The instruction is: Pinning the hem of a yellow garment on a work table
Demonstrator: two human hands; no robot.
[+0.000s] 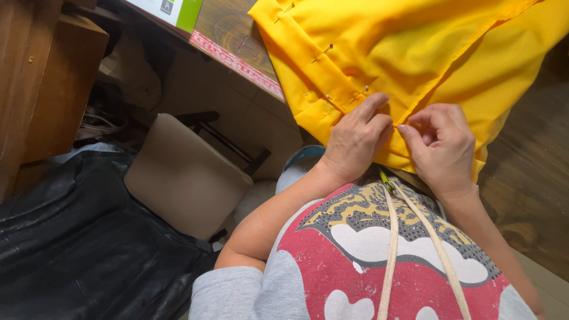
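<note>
Right at the centre of the frame, both hands work on the folded edge of a yellow fabric [415, 53]. The left hand [355, 142] lies knuckles up on the cloth, its fingers curled and its grip closed lightly on the fold, with the index finger stretched along the hem. The right hand [441, 145] sits just beside it, to the right, its thumb and fingertips pinched together on the same fold; whether a pin sits between them is too small to tell. The two hands nearly touch.

Outward from the hands, the fabric spreads over the upper right of the frame and hangs off the edge of a wooden table [228, 26]. A row of pins [323, 52] runs along the hem toward the upper middle, each pushed across the fold.

Below the hands, in the lower right, is the person's red and grey printed shirt [355, 261], with two pale cords [391, 249] lying over it. A tan chair seat [184, 178] stands at centre left, and black sheeting [77, 237] fills the lower left. A white and green box [172, 9] lies on the table at the top.
</note>
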